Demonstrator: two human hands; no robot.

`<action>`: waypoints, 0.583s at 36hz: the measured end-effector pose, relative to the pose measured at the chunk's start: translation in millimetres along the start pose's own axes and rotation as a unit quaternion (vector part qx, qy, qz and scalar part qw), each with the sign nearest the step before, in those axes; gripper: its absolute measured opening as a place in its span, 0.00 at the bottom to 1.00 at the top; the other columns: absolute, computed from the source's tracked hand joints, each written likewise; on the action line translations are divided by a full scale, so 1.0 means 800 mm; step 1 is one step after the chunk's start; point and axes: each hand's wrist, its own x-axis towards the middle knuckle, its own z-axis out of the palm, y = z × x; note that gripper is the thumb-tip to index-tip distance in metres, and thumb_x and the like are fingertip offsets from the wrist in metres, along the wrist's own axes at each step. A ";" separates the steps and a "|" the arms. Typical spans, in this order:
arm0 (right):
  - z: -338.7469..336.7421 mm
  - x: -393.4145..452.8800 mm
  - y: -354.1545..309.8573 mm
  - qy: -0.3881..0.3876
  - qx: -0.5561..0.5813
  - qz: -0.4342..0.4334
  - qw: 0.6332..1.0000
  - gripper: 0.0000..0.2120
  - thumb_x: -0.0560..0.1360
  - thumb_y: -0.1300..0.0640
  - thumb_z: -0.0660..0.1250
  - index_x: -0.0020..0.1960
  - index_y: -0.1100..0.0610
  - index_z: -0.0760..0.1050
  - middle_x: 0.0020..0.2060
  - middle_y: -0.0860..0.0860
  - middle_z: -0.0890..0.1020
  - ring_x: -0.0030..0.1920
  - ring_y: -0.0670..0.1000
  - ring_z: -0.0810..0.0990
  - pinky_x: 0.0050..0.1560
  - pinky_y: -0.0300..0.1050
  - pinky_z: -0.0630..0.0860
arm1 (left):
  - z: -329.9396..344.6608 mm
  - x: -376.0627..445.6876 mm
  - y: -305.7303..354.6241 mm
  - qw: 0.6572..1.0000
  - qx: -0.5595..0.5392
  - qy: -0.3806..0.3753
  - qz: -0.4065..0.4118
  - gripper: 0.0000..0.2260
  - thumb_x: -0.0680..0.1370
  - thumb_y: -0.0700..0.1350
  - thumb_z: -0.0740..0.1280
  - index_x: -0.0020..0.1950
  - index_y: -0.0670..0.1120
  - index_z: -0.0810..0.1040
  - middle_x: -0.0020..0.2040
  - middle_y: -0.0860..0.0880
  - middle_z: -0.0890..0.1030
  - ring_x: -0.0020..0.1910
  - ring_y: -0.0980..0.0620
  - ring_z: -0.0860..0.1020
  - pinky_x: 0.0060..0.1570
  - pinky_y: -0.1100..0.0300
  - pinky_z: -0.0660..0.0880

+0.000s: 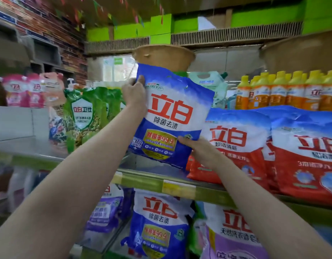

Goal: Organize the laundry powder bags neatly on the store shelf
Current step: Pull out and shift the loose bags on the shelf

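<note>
Laundry powder in a glossy blue-and-white plastic bag with big red characters (170,116) is held up at the centre of the frame, tilted a little, above the green-edged metal shelf (142,179). It seems to be on its way into the bare stretch of shelf between the green shield-printed pouches (83,116) at centre left and the red-and-white powder bags (234,146) leaning at the right. From the head view, the left hand (134,92) grasps the bag's upper left corner, thumb curled over the front edge and the other fingers hidden behind, which steadies the top. The right hand (200,149) takes the weight at the lower right corner, thumb pressed flat on the front and the remaining fingers wrapped underneath, out of sight. A matching blue bag (159,221) stands on the lower shelf at bottom centre, beside purple bags (234,234). Yellow-capped orange bottles (281,94) line the upper right.
</note>
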 end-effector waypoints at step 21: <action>-0.145 -0.177 -0.107 0.370 -0.055 -0.114 0.920 0.07 0.76 0.59 0.67 0.54 0.59 0.76 0.39 0.49 0.85 0.36 0.46 0.85 0.35 0.40 0.80 | 0.104 -0.183 -0.091 0.868 0.054 -0.454 -0.194 0.18 0.71 0.47 0.73 0.58 0.47 0.75 0.45 0.49 0.85 0.39 0.51 0.84 0.39 0.58 0.81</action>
